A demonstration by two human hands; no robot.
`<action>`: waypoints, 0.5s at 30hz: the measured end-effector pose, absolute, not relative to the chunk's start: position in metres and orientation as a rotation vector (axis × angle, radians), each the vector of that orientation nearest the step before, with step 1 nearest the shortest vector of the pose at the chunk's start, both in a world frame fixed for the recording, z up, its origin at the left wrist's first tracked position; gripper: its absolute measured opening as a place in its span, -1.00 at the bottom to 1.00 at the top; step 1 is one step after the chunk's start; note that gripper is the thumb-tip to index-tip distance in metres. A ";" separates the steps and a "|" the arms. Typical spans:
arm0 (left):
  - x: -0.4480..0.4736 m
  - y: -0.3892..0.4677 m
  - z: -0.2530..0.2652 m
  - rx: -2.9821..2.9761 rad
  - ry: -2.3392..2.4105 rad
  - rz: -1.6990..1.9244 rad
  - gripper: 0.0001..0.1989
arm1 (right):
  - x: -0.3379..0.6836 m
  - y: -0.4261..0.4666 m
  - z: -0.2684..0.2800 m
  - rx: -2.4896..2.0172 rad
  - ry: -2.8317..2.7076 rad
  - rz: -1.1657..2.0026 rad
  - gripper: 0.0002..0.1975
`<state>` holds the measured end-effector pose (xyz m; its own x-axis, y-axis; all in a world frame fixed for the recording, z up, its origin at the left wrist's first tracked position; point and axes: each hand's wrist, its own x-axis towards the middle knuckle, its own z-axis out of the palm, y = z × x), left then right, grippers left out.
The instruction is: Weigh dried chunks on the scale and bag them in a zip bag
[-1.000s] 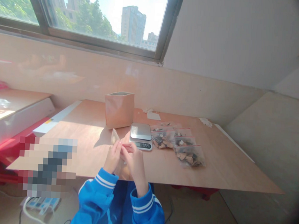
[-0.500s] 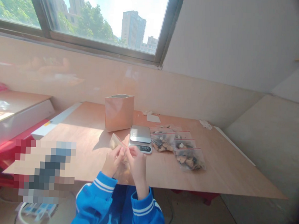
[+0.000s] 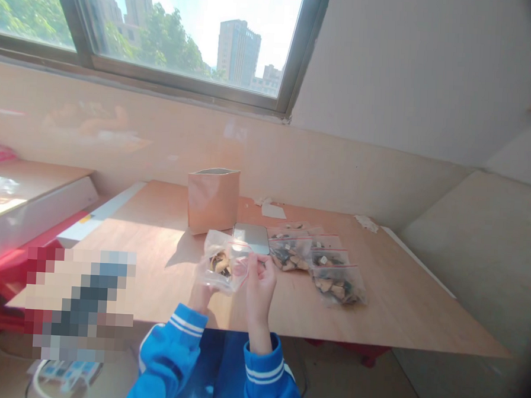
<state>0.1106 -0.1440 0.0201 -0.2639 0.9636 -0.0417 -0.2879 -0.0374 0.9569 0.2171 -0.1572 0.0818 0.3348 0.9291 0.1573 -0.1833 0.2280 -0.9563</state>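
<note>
A small clear zip bag point(image 3: 221, 267) with tan and dark dried pieces inside is held up over the table's front part. My left hand point(image 3: 201, 296) supports it from below and behind; most of those fingers are hidden by the plastic. At the bag's right edge, by the reddish zip strip, my right hand point(image 3: 261, 279) pinches the plastic with closed fingers. Just behind the bag is a digital kitchen scale point(image 3: 252, 237) with a bare metal plate, its display now covered by the bag and hand. An open brown paper bag point(image 3: 212, 202) stands upright behind it.
Several filled zip bags point(image 3: 338, 286) lie in overlapping rows right of the scale. White paper scraps point(image 3: 274, 211) lie at the table's back edge. The wooden table point(image 3: 406, 301) reaches to the wall below the window. A power strip point(image 3: 72, 372) is on the floor at left.
The zip bag has been raised and turned so its contents face me. My right hand has moved right to the bag's edge; my left hand has slid beneath it.
</note>
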 end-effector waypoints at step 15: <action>0.103 -0.094 0.048 0.634 0.894 1.596 -0.40 | 0.208 -0.125 0.122 -1.048 -1.742 0.548 -0.77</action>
<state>0.1029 -0.0939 0.0478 -0.2113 0.9753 -0.0649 -0.5648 -0.0676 0.8225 0.2078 -0.1247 0.1222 -0.1353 0.8456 0.5163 0.3973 0.5237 -0.7536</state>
